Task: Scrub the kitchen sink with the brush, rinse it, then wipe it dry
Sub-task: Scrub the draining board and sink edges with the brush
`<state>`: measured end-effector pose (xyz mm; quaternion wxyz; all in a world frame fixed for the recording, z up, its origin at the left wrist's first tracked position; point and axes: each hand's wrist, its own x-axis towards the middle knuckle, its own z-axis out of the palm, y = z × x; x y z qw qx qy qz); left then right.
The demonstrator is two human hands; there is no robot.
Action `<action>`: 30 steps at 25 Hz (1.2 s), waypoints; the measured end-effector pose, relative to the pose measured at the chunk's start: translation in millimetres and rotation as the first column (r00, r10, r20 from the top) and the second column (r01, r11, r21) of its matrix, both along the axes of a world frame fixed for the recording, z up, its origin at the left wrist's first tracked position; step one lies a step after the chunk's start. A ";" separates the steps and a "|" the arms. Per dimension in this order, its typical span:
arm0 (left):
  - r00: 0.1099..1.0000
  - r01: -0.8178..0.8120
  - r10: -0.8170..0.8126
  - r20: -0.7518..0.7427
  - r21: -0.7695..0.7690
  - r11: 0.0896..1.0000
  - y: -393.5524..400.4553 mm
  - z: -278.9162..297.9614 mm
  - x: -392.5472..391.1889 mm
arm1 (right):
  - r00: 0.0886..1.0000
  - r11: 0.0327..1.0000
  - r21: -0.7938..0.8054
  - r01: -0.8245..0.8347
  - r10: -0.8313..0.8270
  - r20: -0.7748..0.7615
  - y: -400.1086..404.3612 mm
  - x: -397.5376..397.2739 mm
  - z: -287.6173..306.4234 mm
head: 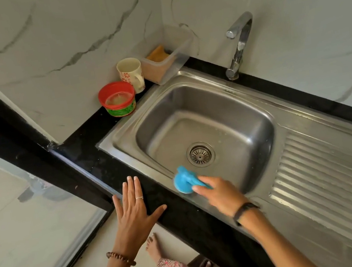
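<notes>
Here the right hand [221, 192] grips the brush [184, 179] on the sink [188, 98] rim, left hand [132, 207] spread flat.

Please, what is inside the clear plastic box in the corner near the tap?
Inside the clear box an orange-brown sponge leans against the back wall. The lower part of the box looks tan through the cloudy plastic; whether anything else lies under the sponge cannot be seen.
</notes>
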<state>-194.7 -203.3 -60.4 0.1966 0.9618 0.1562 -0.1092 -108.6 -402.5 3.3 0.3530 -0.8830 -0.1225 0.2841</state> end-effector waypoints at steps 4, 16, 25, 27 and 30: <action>0.999 -0.054 0.054 -0.003 -0.006 0.999 8.5 4.6 1.1 | 0.986 0.991 -0.041 -0.124 0.128 0.106 80.9 23.9 -4.3; 0.999 -0.031 0.031 -0.011 -0.013 0.999 11.0 5.4 3.2 | 0.999 0.998 0.046 -0.031 0.030 0.031 71.1 19.8 -4.8; 0.999 -0.052 0.052 -0.007 -0.017 0.999 32.5 4.3 15.7 | 0.956 0.956 0.104 0.275 -0.259 -0.141 -24.3 -2.5 -7.7; 0.998 -0.056 0.057 0.009 -0.036 0.998 39.5 3.3 19.8 | 0.982 0.981 0.056 0.188 -0.186 -0.041 -4.0 2.4 -14.5; 0.997 -0.067 0.068 0.028 -0.022 0.998 55.2 5.1 29.3 | 0.994 0.996 -0.038 0.079 -0.075 0.080 73.6 37.3 -25.8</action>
